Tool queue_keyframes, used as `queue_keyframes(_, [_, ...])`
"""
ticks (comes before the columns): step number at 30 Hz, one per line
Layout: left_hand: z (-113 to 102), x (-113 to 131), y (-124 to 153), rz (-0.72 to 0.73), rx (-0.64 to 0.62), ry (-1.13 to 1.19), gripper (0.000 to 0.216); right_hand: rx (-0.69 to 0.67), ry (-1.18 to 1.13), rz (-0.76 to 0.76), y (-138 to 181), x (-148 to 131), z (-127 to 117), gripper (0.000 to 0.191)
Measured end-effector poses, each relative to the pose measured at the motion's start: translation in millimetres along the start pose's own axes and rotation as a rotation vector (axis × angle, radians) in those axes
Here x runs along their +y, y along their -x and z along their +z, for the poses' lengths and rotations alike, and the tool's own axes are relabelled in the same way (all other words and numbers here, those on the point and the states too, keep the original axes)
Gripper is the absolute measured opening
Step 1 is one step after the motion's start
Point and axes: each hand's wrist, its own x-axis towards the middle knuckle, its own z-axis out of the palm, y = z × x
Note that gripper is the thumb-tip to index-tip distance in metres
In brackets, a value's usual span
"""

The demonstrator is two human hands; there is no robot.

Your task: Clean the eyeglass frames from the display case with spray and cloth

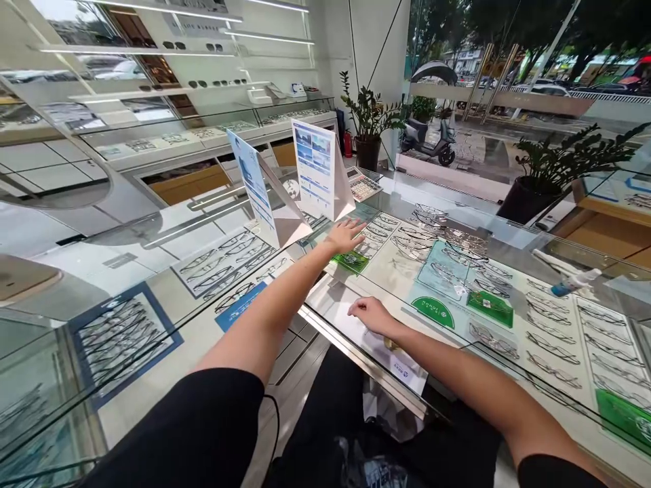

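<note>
Around the frame's centre, the left hand [346, 236] is splayed and empty over the glass countertop [389, 272] beside a tent-card sign [315, 169], the right hand [372, 316], lower down, curls loosely, seemingly empty, and the eyeglasses [464, 255] at centre right sit in rows, apparently none yet lifted.

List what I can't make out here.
All in the head view:
Bare left hand: its back hides the palm.
Bare right hand: its curled fingers hide the palm.
White paper sheet with purple print: partly covered by that hand.
White tent-shaped card sign with blue pictures: text too small.
Green rectangular panel: cut off by right edge.
</note>
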Motion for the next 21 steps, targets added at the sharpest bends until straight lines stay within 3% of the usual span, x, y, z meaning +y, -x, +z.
queue_keyframes(3, [2,-2,0,-0.007,0.036,0.015,0.077,0.127,0.158,0.057,-55,6,16,0.017])
queue_keyframes(7, [8,-4,-2,-0.044,0.077,0.020,0.079,0.306,0.331,0.084,-123,-3,11,0.026])
queue_keyframes(12, [16,-8,-5,-0.127,0.121,0.028,0.089,0.373,0.440,0.099,-190,-7,3,0.044])
queue_keyframes(17, [20,-9,-5,-0.133,0.149,0.041,0.087,0.353,0.513,0.115,-224,-7,9,0.053])
queue_keyframes(21, [19,-8,-4,-0.131,0.147,0.046,0.087,0.333,0.553,0.137,-228,-14,6,0.056])
